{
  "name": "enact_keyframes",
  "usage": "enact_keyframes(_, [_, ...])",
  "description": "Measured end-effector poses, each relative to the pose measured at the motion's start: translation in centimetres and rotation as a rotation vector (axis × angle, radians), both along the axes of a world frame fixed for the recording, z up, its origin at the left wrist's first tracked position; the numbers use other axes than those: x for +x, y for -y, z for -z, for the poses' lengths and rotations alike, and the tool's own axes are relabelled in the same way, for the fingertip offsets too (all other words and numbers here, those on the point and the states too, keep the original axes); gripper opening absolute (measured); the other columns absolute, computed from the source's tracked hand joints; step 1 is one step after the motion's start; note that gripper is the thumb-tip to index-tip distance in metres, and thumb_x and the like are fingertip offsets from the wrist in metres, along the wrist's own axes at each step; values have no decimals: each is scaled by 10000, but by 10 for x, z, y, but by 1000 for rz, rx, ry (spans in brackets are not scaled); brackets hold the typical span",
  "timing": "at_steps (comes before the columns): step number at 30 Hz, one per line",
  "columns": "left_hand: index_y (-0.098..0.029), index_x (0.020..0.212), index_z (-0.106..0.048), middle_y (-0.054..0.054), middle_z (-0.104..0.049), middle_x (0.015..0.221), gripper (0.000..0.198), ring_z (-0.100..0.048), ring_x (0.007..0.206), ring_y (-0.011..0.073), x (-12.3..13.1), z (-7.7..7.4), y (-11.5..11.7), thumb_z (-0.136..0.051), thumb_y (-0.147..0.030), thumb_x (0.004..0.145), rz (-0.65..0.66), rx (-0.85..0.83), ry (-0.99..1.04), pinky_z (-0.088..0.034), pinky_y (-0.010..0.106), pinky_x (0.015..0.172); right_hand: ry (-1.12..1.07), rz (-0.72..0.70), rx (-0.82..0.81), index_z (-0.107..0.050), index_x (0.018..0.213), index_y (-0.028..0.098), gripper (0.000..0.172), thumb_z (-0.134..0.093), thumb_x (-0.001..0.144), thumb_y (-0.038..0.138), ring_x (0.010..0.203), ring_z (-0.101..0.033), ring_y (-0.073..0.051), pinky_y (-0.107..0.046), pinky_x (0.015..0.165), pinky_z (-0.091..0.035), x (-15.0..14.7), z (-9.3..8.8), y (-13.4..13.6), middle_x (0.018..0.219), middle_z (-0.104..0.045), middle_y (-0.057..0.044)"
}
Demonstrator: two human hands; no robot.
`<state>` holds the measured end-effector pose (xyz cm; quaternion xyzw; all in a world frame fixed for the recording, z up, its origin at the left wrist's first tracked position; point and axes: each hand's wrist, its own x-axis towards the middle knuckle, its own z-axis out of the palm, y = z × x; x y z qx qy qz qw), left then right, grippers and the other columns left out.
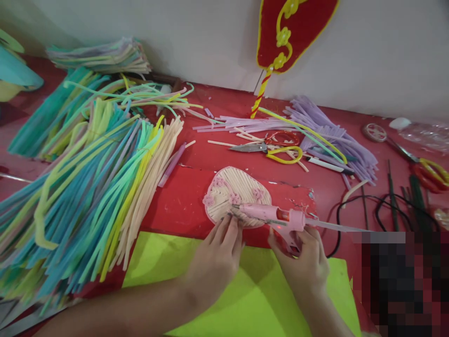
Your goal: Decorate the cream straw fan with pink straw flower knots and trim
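A cream fan-shaped piece [242,182] with a pink edge and several small pink flowers lies flat on the red table. My left hand [219,252] rests at its near edge, fingers pressed together on the surface; whether they pinch anything is too small to tell. My right hand [303,262] is wrapped round the handle of a pink glue gun [259,212]. The gun's nozzle points left, over the middle of the piece close to a flower. A clear glue stick [333,225] sticks out of the gun's back.
Bundles of coloured pipe cleaners [115,159] cover the left. Behind the piece lie scissors [270,149], purple pipe cleaners [329,131] and a pen [328,165]. A green sheet [259,290] lies in front. A red fan [294,32] stands behind; a black cord [338,224] curves at right.
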<state>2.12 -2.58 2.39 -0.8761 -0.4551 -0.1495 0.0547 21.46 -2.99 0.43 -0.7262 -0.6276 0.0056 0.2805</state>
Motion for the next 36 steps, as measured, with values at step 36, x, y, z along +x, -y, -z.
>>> enact_keyframes(36, [32,1162,-525,229,-600,1161,325,-581,1117,305,0,0,-3,-467,-75,860,24,-65,14,-536,368,906,-82,245,-60,-556,596,200,283,-736,588,419,419,-437,-121,-253,363,-347,7,-17,6,515,-467,11])
